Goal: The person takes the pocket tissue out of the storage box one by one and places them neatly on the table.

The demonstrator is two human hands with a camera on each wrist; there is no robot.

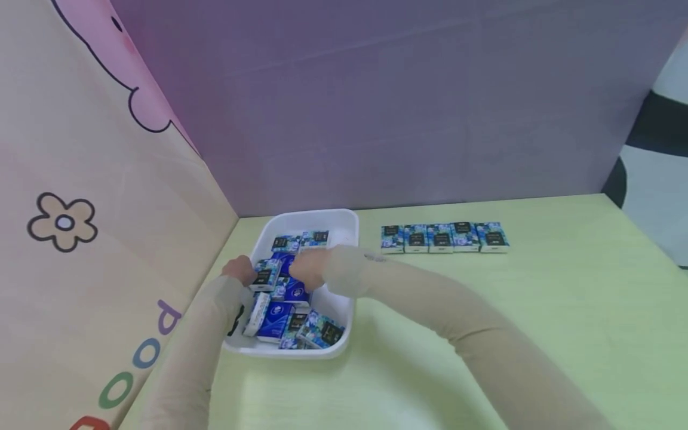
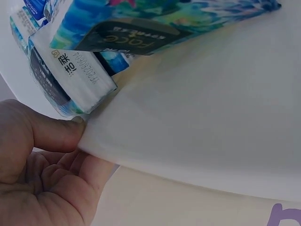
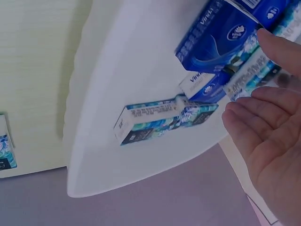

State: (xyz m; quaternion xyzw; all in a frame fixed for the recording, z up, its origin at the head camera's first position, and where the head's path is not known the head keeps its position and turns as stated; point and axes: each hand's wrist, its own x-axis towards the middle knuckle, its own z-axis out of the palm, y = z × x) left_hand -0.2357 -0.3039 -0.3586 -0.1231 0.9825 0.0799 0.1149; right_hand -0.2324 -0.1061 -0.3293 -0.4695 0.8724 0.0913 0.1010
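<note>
Basin rim (image 2: 178,176) sits pinched in left grip (image 1: 240,270), tabletop (image 1: 564,286) rightward.

Head view bright, even; soft shadow spilling over table (image 1: 564,269) below right sleeve (image 1: 408,283). Wrist views dimmer, greyer! Fine print on packs (image 3: 155,120) blurring in right wrist view.

One white tub (image 1: 342,232) holds at least three blue packs (image 1: 275,323) and at least six floral packs (image 1: 318,328). Five more floral packs lie outside.
</note>
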